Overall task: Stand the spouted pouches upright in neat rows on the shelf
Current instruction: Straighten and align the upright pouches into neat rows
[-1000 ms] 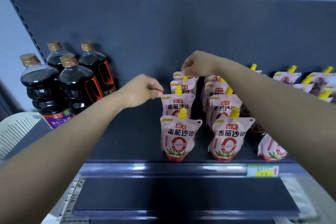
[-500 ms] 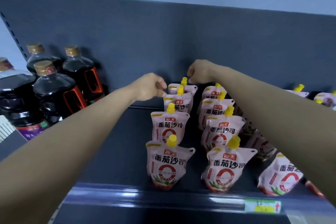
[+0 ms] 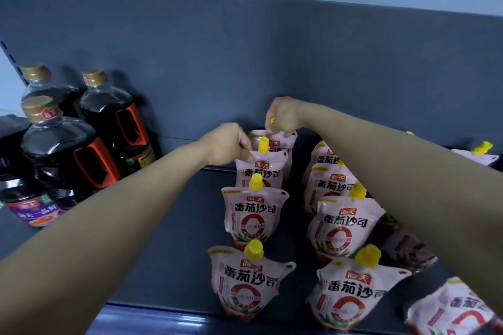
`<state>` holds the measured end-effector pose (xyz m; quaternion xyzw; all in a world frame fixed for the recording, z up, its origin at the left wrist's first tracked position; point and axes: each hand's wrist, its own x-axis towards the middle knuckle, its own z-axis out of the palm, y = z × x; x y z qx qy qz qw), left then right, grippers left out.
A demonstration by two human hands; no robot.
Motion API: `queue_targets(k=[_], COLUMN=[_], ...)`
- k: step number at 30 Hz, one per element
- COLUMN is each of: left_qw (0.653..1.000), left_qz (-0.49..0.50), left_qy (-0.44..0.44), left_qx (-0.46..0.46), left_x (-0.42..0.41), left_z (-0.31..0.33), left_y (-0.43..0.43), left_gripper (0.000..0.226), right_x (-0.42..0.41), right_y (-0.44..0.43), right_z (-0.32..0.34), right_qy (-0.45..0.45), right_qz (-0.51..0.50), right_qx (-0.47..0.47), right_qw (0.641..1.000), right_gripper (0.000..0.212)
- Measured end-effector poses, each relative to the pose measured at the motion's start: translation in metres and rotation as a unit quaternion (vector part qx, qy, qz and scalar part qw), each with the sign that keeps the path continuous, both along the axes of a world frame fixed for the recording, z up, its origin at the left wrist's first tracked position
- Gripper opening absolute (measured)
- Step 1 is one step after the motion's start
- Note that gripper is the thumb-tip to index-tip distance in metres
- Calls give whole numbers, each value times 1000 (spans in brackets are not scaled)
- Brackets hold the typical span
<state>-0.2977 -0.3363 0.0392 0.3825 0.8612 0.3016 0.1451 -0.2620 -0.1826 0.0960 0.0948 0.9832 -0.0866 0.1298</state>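
Head view, shelf stock.

- Left row of pouches (image 3: 254,215): four are standing upright on the shelf (image 3: 163,226), running front to back, long axes vertical, yellow spouts pointing up, printed faces turned towards you.
- Rearmost pouch (image 3: 276,141): it is standing by the back panel (image 3: 245,62). Half a second ago your right hand (image 3: 283,114) was hovering above it; now it is curling round the yellow cap.
- Second pouch (image 3: 261,168): it is standing just in front of the rearmost one. Your left hand (image 3: 231,144) has dropped to it and is pinching its upper left corner.
- Right row (image 3: 351,294): these are standing upright, partly hidden by your right forearm.
- Stray pouch (image 3: 451,310): it is leaning over at the shelf's right front.
- Dark bottles (image 3: 60,149): they are standing at the left, well apart from the pouches.
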Motion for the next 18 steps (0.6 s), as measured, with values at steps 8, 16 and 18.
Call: queue_targets(k=[8,16,18], left_qw=[1000,999,999], left_qz=[7,0,3], left_qy=[-20,-50,-43], left_qx=[8,-20,-25], left_x=[-8,-11,-9], left_z=[0,-7,-8], left_y=[-17,-19,-15], left_gripper=[4,37,36], right_x=[-14,-11,-8], right_y=[-12,-12,-11], right_z=[-7,-7,-4], right_qy=[60,60,66], right_qz=[5,-6,-6], right_qx=[-18,-44,-46], right_qw=[998,997,997], right_gripper=[30,38,40])
